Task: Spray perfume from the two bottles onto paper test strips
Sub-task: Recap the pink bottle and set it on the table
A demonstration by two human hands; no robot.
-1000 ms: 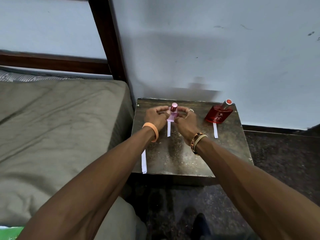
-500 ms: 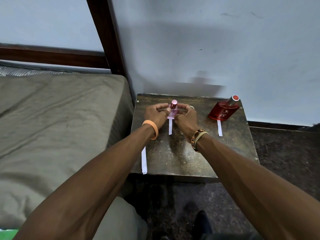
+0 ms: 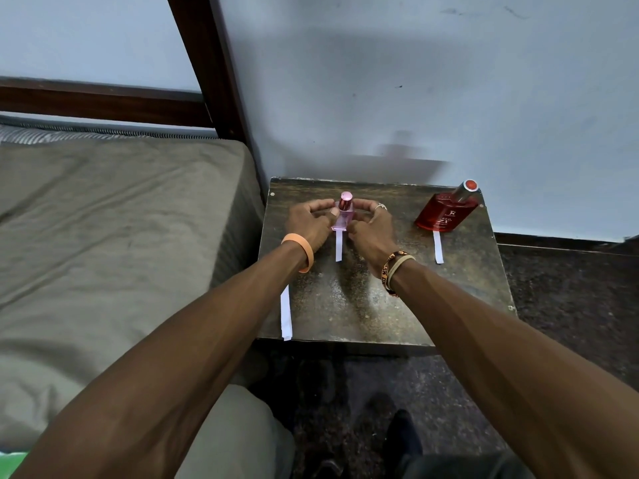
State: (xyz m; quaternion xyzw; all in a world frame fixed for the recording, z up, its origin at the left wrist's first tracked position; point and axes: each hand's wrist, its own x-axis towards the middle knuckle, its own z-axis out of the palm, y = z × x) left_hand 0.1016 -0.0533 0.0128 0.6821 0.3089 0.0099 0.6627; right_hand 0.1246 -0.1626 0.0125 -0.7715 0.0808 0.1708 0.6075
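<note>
A small pink perfume bottle [image 3: 344, 213] with a shiny pink cap stands upright near the back of the dark side table [image 3: 373, 305]. My left hand [image 3: 309, 223] and my right hand [image 3: 371, 229] curl round it from either side, fingers and thumbs on its body. A white paper strip [image 3: 338, 248] lies just in front of this bottle, between my hands. At the back right stands a flat red perfume bottle [image 3: 446, 210] with a red-topped silver cap, and a second strip [image 3: 438, 247] lies in front of it. A third strip [image 3: 285, 312] lies along the table's left edge.
A bed with an olive-grey cover [image 3: 121, 236] and a dark wooden frame [image 3: 207, 70] runs along the table's left side. A pale wall [image 3: 415, 81] rises right behind the table. Dark speckled floor [image 3: 570, 305] lies to the right and in front.
Both hands stay round the pink bottle in the same place. Only the camera has shifted slightly; the bottles and strips have not moved.
</note>
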